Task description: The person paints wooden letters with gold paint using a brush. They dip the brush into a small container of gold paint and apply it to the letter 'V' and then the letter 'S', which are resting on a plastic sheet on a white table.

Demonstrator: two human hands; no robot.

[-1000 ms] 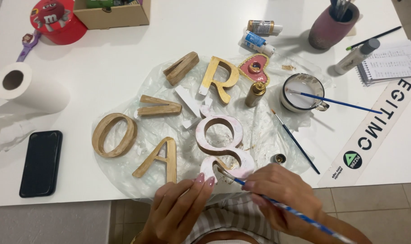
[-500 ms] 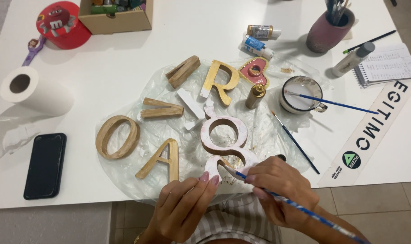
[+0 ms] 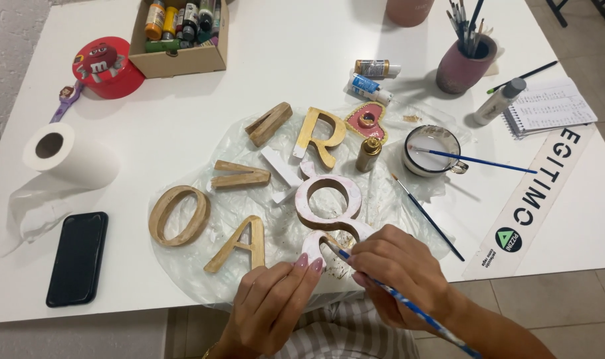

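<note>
A pale pink wooden ampersand (image 3: 329,209) lies on a clear plastic sheet (image 3: 203,266) at the table's near edge. My left hand (image 3: 272,302) rests fingertips on its lower loop, steadying it. My right hand (image 3: 399,272) grips a blue paintbrush (image 3: 415,309), whose tip touches the ampersand's lower part. Around it lie gold-painted wooden letters: an O (image 3: 179,215), an A (image 3: 239,244), an R (image 3: 321,136), a V (image 3: 239,175) and another letter (image 3: 269,123).
A mug of white paint with a brush (image 3: 430,150), a gold bottle (image 3: 367,154), a pink heart (image 3: 366,120), paint tubes (image 3: 369,88), a brush pot (image 3: 463,63), a box of paints (image 3: 179,33), paper roll (image 3: 66,154), black phone (image 3: 78,258), notebook (image 3: 548,106), white strip (image 3: 535,196).
The view has shifted, so the table things sit lower in the frame. My hands stay at the ampersand's lower end with the brush tip on it.
</note>
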